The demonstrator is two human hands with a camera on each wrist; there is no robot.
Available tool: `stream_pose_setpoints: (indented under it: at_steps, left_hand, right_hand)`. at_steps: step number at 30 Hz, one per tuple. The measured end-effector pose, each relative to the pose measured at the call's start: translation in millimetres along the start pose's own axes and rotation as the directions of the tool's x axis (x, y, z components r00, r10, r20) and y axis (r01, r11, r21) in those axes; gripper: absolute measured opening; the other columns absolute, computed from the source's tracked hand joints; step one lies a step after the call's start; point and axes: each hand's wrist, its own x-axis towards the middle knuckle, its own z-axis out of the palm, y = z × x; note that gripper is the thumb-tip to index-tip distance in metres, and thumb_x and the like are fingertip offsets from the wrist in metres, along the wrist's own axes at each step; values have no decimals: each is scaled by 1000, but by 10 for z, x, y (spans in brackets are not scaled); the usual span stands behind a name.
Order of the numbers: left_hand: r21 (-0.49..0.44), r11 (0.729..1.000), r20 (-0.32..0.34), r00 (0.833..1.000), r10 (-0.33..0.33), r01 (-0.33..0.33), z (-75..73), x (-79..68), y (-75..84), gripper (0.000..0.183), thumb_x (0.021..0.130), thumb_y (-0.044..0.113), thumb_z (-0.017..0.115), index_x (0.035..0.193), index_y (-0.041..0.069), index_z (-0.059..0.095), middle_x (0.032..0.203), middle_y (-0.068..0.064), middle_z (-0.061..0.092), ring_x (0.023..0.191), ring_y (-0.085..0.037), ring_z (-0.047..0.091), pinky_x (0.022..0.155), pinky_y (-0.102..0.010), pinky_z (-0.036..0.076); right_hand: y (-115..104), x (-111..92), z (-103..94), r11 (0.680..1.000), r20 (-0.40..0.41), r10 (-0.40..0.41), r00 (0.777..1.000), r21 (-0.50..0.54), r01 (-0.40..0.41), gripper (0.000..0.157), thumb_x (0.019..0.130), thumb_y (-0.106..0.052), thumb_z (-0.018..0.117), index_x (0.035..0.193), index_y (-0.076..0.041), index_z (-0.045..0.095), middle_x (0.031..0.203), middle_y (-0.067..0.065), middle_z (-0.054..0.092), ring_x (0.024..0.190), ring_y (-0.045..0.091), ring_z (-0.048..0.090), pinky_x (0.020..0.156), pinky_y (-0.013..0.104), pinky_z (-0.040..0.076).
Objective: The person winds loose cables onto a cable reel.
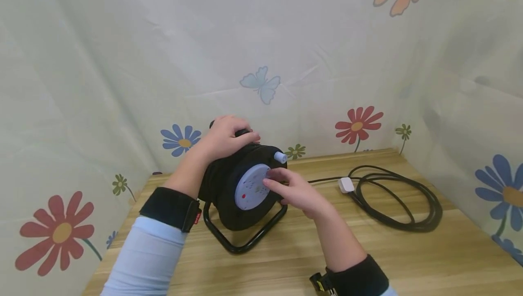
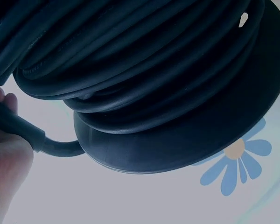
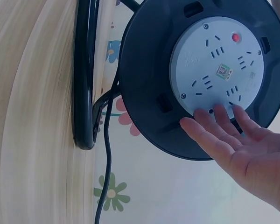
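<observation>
On table (image 1: 261,268), upright reel (image 1: 227,191), sockets (image 1: 252,188) nearward.

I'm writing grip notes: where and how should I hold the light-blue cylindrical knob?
Probably pinch the light-blue cylindrical knob around its curved side, coming from the front right: it juts outward near the upper-right rim of the round black cable reel, with the right hand just below it.

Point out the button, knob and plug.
Button (image 3: 235,37): right wrist view, middle of its red face.
Knob (image 1: 280,157): head view, middle of its light-blue side.
Plug (image 1: 346,185): head view, middle of its white body.
</observation>
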Motion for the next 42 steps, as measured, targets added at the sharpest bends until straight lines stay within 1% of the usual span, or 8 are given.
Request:
stream_pose_setpoints:
  at_steps: [10,16,20,26,30,35,37,42]
  left_hand:
    - [-53,999,14,1000,-10,11,-81,-148,-25,25,99,27,62,83,11,71,73,2,60,82,-21,52,76,-41,41]
    - [33,985,20,985,-171,170,-64,-116,108,38,101,39,58,82,11,74,71,1,62,81,-22,54,73,-40,43]
    - [83,941,1,944,-330,329,-54,-92,276,50,103,46,52,71,11,69,61,-2,56,72,-23,54,68,-38,42]
    - [111,847,-39,854,-518,519,-49,-12,487,50,100,36,48,62,7,61,61,-8,52,71,-29,55,70,-40,44]
    - [283,755,-75,798,-598,592,-13,75,588,49,101,43,47,100,0,71,106,-21,64,108,-40,55,99,-55,38]
    - [365,652,-68,718,-693,664,31,117,634,63,102,50,48,141,0,56,154,-34,32,126,-52,50,109,-65,31]
    - [357,661,-48,719,-693,660,41,112,626,61,104,47,46,141,-1,57,158,-37,22,123,-53,54,107,-65,34]
    - [387,705,-21,770,-637,594,55,84,599,57,106,42,41,134,-3,62,155,-41,25,121,-57,53,107,-67,33]
  right_hand:
    - [-26,-51,28,999,84,-27,996,-31,30,59,98,-43,66,145,-9,52,138,9,57,125,29,54,94,54,50]
    - [-68,-127,-91,998,81,-43,996,-40,46,59,100,-40,65,145,-5,52,140,11,57,128,31,55,96,54,50]
    - [-85,-165,-219,998,51,-59,997,-20,60,56,100,-38,65,141,-1,54,139,16,58,128,34,54,96,54,50]
    - [-81,-204,-408,994,-21,-103,994,46,103,54,102,-36,63,138,2,53,137,23,56,128,40,53,95,53,51]
    - [-23,-212,-568,992,-71,-107,992,52,111,55,101,-40,64,141,-4,51,135,19,57,127,36,54,96,55,50]
    - [63,-196,-744,994,-107,-84,991,67,92,63,101,-45,62,146,-4,46,141,19,53,134,38,49,96,55,50]
    - [100,-183,-789,994,-119,-67,991,82,77,66,100,-46,62,148,-4,44,145,20,50,136,39,47,96,54,50]
    - [176,-149,-816,993,-122,-17,992,115,31,70,99,-48,62,151,-7,40,151,20,44,140,40,42,96,54,50]
